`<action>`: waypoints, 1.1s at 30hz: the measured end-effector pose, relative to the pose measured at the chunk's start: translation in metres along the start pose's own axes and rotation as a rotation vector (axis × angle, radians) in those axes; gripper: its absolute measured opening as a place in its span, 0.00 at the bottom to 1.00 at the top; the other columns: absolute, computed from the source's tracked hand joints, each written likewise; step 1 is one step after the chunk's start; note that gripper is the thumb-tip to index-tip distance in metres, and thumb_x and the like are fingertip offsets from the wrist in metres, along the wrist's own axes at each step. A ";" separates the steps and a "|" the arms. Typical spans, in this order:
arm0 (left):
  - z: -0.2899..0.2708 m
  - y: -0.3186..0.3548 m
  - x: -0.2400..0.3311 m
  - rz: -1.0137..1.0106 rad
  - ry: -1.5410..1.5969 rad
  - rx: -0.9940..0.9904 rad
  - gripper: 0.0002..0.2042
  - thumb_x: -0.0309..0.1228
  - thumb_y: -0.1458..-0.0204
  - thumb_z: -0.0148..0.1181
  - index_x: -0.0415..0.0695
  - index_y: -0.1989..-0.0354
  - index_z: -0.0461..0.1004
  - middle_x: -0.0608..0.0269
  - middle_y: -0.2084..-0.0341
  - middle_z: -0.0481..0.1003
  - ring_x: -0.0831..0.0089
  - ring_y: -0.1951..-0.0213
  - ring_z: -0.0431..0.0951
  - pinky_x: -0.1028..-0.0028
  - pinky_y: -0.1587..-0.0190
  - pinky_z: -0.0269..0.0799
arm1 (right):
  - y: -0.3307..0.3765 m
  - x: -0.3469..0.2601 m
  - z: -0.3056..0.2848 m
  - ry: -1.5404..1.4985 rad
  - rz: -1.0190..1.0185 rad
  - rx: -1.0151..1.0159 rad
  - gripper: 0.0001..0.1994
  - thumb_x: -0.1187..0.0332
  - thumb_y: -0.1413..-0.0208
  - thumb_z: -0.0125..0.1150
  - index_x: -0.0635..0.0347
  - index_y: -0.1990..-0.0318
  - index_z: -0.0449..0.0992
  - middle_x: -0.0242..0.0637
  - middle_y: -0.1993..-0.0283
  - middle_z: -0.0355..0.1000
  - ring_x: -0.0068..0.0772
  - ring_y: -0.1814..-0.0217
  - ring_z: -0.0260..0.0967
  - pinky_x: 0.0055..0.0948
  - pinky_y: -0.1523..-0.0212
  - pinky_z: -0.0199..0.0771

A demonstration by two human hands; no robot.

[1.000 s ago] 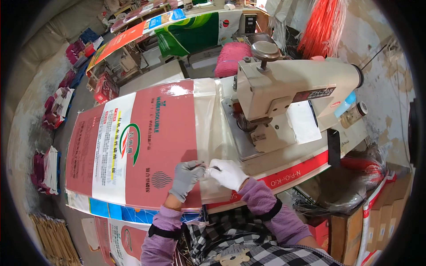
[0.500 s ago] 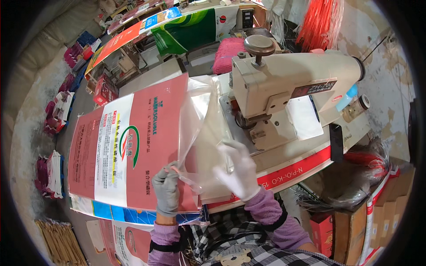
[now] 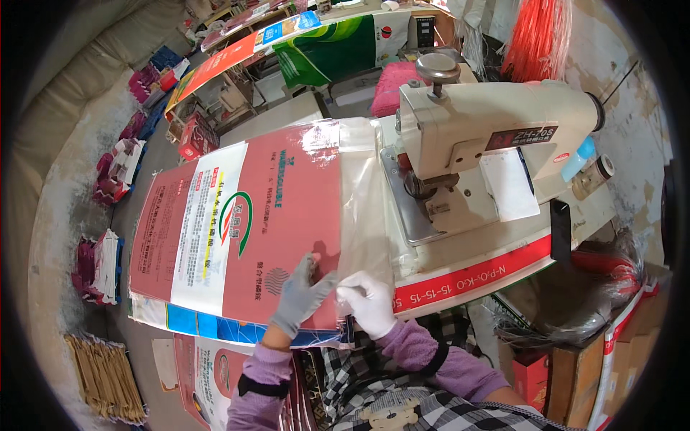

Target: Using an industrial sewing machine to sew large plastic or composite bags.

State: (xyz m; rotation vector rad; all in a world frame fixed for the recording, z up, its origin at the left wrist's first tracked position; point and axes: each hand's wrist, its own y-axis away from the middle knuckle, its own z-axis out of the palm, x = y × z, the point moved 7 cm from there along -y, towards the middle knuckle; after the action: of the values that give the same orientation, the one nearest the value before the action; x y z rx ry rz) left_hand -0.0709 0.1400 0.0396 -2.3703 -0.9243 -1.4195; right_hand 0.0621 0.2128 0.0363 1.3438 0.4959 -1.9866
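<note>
Left hand (image 3: 298, 293): grey-gloved, unclenched, fingers spread over the printed bag (image 3: 251, 223).
Right hand (image 3: 368, 302): white-gloved, fingers curled by the clear plastic edge (image 3: 365, 208); we cannot tell whether they grasp it.
Printed bag: lies flat, mainly toward 10 o'clock from our hands.
Sewing machine (image 3: 467, 140): stands between 1 and 2 o'clock from us.

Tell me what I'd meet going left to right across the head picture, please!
Brown stack → red box → left hand, over a red-and-white printed bag → right hand → sewing machine.
</note>
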 end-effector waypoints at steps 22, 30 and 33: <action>-0.034 0.027 0.032 -0.136 -0.361 -0.286 0.14 0.36 0.48 0.60 0.35 0.71 0.77 0.55 0.85 0.74 0.74 0.78 0.77 0.70 0.74 0.71 | 0.022 0.000 0.030 0.164 -0.212 -0.639 0.15 0.69 0.45 0.51 0.62 0.52 0.77 0.45 0.55 0.74 0.47 0.49 0.68 0.38 0.43 0.65; -0.122 0.222 0.025 -0.067 -1.072 -0.166 0.13 0.36 0.42 0.54 0.45 0.53 0.77 0.51 0.73 0.77 0.55 0.74 0.76 0.60 0.70 0.72 | -0.039 0.037 0.020 0.681 -0.615 -0.315 0.15 0.62 0.46 0.58 0.56 0.53 0.76 0.39 0.55 0.73 0.40 0.41 0.64 0.36 0.36 0.59; -0.124 0.246 0.066 0.193 -0.941 0.223 0.10 0.26 0.48 0.60 0.47 0.58 0.79 0.55 0.85 0.72 0.58 0.85 0.70 0.62 0.79 0.66 | -0.080 -0.023 -0.075 0.465 0.042 0.258 0.32 0.62 0.56 0.72 0.62 0.43 0.67 0.48 0.45 0.66 0.40 0.37 0.60 0.36 0.39 0.63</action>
State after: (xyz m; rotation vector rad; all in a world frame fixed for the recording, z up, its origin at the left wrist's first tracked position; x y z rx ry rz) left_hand 0.0152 -0.0851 0.1888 -2.8187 -0.9104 -0.0509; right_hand 0.0599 0.3241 0.0234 1.9780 0.4224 -1.7434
